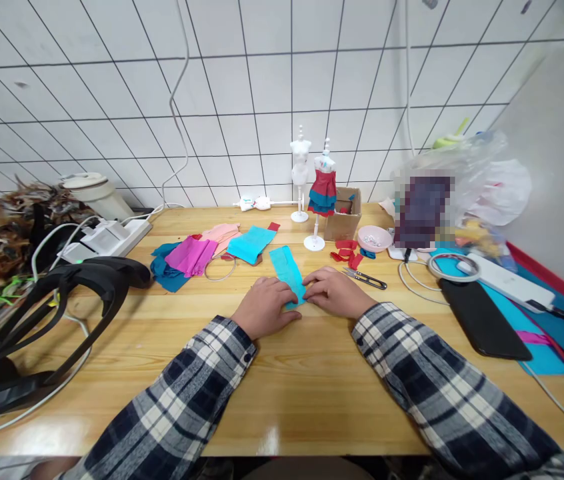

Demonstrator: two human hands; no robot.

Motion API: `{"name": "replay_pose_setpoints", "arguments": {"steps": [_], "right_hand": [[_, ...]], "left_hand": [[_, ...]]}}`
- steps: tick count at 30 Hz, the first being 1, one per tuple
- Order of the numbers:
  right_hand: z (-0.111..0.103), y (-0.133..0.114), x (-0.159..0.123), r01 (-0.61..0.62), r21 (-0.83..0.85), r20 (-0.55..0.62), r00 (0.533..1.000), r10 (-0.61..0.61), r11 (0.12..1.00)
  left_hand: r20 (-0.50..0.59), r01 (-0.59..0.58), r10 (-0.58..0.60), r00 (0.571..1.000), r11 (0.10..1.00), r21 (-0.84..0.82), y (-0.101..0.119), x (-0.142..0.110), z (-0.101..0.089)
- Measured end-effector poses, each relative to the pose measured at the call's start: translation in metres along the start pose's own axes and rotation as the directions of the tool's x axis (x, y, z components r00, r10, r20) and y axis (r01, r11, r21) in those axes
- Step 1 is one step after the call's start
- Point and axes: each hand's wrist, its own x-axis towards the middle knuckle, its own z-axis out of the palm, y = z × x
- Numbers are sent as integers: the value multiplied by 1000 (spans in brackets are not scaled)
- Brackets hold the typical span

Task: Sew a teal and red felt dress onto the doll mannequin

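A light-blue strip of fabric (pixel 285 263) lies at an angle on the wooden table, its near end between my two hands. My left hand (pixel 268 307) is closed on the strip's lower left edge, fingers over the cloth and thumb low beside it. On the other side, my right hand (pixel 338 292) pinches the strip's right edge with thumb and fingertips. Black thread snips (pixel 366 278) rest just beyond my right hand. Behind the strip, a folded light-blue cloth (pixel 252 244) lies next to magenta (pixel 192 256) and teal pieces.
Two small white dress forms (pixel 301 163) stand at the back, one wearing a red and teal dress (pixel 323 191). Nearby are a cardboard box (pixel 345 217), a pink bowl (pixel 375 237) and red scraps (pixel 347 253). A black phone (pixel 487 320) lies right; a black headset frame (pixel 62 320) stands left.
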Motion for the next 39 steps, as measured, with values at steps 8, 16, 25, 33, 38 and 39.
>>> {"name": "replay_pose_setpoints", "arguments": {"steps": [8,16,25,33,38,39], "right_hand": [[-2,-9,2,-73,-3,18,997,73,997],[-1,-12,5,-59,-30,44,997,60,998],[6,-11,5,-112,84,30,993,110,990],[7,-12,7,-228,119,47,973,224,966],[6,-16,11,-285,26,83,956,282,958],[5,-17,12,-288,19,87,954,286,957]], "left_hand": [[5,28,-28,1000,997,70,2,1,5],[-5,37,-37,999,998,50,0,3,4],[-11,69,-69,998,996,56,1,1,3],[-23,103,-103,994,994,35,1,1,5],[-29,125,-124,992,992,29,0,1,7],[-29,127,-127,992,992,26,-1,1,7]]}}
